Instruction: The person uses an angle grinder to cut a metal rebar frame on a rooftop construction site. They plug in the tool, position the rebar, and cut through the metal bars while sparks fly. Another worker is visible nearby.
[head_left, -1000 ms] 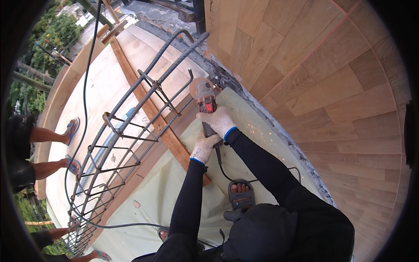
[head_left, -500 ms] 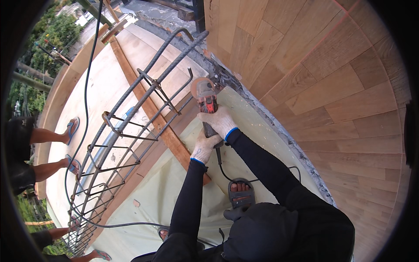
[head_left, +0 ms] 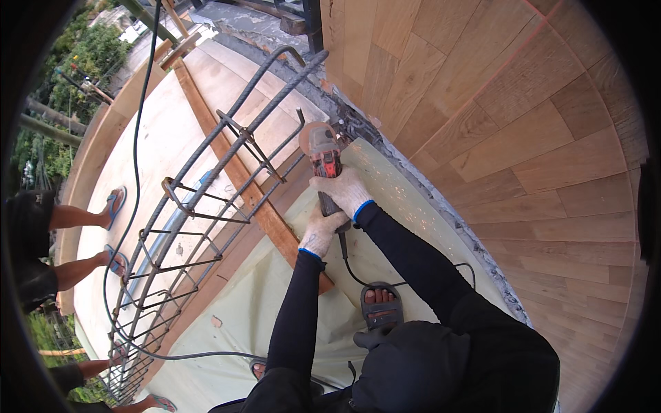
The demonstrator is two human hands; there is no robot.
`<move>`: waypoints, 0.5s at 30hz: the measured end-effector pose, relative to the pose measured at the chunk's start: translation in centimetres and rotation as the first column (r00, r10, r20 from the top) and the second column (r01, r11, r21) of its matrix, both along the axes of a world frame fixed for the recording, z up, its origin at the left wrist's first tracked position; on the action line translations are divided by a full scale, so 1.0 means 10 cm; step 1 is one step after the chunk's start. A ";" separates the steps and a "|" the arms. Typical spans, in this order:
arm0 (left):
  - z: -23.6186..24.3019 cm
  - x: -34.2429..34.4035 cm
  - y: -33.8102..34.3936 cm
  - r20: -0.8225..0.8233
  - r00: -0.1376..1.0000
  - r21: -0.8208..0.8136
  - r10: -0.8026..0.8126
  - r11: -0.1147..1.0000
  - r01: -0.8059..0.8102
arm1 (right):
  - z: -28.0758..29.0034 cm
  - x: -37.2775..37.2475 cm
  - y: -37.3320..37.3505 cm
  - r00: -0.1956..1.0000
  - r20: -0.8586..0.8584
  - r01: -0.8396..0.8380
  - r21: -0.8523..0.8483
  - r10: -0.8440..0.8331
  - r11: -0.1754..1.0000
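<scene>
Both of my hands, in white knit gloves with blue cuffs, are closed around a red and black angle grinder [head_left: 326, 162]. My right hand [head_left: 345, 188] wraps its body just behind the red gear head. Lower down, my left hand [head_left: 321, 230] grips the rear handle, where a black cord leaves the tool. The round disc [head_left: 316, 135] at the far end meets the broken concrete edge [head_left: 349, 118] beside the tiled surface; the exact contact is hidden. Sparks [head_left: 413, 199] scatter to the right over a pale green sheet [head_left: 375, 172].
A rebar cage [head_left: 186, 199] runs diagonally on the left, crossed by a wooden plank [head_left: 234, 165]. The black cord [head_left: 138, 138] trails across the light boards. Other people's sandalled feet [head_left: 113, 206] stand beyond the cage. Wood-look tiles [head_left: 509, 144] cover the right side.
More sparks now fly, spreading farther right and nearer across the sheet. The grinder and both hands have shifted only slightly left.
</scene>
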State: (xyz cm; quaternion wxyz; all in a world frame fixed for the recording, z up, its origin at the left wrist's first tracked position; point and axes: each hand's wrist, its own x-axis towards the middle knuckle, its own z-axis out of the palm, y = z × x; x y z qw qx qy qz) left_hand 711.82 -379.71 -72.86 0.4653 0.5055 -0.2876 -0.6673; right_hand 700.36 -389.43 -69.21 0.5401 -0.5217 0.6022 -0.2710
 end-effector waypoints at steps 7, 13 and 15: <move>0.03 0.00 0.02 0.022 1.000 0.022 0.002 1.000 -0.002 | -0.02 -0.01 0.03 0.996 0.088 0.003 0.004 -0.003 1.000; 0.01 0.02 0.04 0.078 0.996 0.042 -0.042 0.998 0.039 | -0.03 -0.02 0.05 0.994 0.111 0.008 0.029 -0.012 1.000; 0.00 0.01 0.04 0.083 0.996 0.045 -0.045 0.998 0.041 | -0.04 -0.02 0.05 0.994 0.109 0.006 0.025 -0.008 1.000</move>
